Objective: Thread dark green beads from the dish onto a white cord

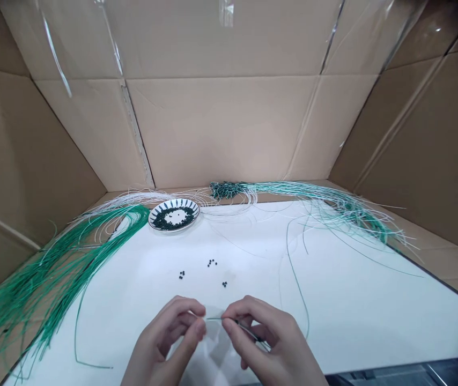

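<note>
Low in the middle of the head view, my left hand (pixel 172 340) curls with thumb and forefinger nearly together around a thin pale cord (pixel 192 313), of which only a short bit shows. Facing it, my right hand (pixel 273 335) pinches a green cord (pixel 214 319) whose tip points towards my left fingertips. Under the right fingers lie dark pieces, perhaps beads, along the cord; the palm partly hides them. Just beyond my hands, small black beads lie in three little groups: one nearest the right hand (pixel 224 284), one farther back (pixel 212 262), one to the left (pixel 182 275).
A striped plate (pixel 193 206) holds many black beads. Green cords (pixel 64 273) pile at left; white and green cords (pixel 293 187) stretch along the back to the right. Loose green strands (pixel 296 273) lie on the white board (pixel 357 316). Cardboard walls (pixel 221 123) enclose the back and sides.
</note>
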Tool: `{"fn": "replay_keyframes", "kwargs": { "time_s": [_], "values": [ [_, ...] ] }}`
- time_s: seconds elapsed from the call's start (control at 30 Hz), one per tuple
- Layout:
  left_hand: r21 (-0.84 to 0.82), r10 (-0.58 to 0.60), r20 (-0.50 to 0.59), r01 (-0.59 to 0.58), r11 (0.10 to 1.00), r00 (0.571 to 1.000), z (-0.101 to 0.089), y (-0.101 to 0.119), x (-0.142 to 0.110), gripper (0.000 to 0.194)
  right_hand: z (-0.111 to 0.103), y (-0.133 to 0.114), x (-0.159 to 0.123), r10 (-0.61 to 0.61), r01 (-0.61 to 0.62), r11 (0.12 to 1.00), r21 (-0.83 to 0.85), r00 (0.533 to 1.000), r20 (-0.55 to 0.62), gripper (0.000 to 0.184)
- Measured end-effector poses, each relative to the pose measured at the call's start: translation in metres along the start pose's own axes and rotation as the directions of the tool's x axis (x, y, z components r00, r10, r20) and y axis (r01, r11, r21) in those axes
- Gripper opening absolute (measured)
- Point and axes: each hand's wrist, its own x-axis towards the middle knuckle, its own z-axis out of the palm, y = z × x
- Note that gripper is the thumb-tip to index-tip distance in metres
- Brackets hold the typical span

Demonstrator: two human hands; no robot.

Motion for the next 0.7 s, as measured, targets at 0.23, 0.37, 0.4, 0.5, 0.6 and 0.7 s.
{"fn": "replay_keyframes", "kwargs": {
  "time_s": [0.23,0.37,0.4,0.5,0.6,0.7],
  "values": [
    [0.669,0.144,-0.076,-0.057,0.741,0.987,-0.016,-0.032,0.064,0.036,-0.016,0.023,0.011,0.059,-0.065,0.996,-0.063,0.995,-0.086,0.015],
    [0.725,0.133,-0.023,-0.075,0.685,0.991,-0.005,-0.014,0.070,0.033,-0.017,0.031,0.011,0.083,-0.084,0.996,-0.004,0.995,-0.063,0.016],
    [0.733,0.122,-0.019,-0.069,0.676,0.992,-0.003,-0.010,0.069,0.035,-0.017,0.032,0.011,0.092,-0.092,0.996,0.003,0.994,-0.053,0.017],
    [0.757,0.077,-0.017,-0.037,0.652,0.997,0.001,-0.006,0.068,0.035,-0.019,0.037,0.012,0.125,-0.125,0.992,-0.008,0.992,-0.021,0.018],
    [0.787,0.012,-0.033,0.018,0.617,0.999,-0.001,-0.007,0.070,0.024,-0.021,0.043,0.012,0.167,-0.166,0.985,-0.035,0.986,0.029,0.018],
    [0.813,-0.043,-0.026,0.046,0.580,0.999,-0.003,-0.008,0.074,0.015,-0.021,0.049,0.012,0.174,-0.171,0.984,-0.051,0.982,0.070,0.018]
  ]
}}
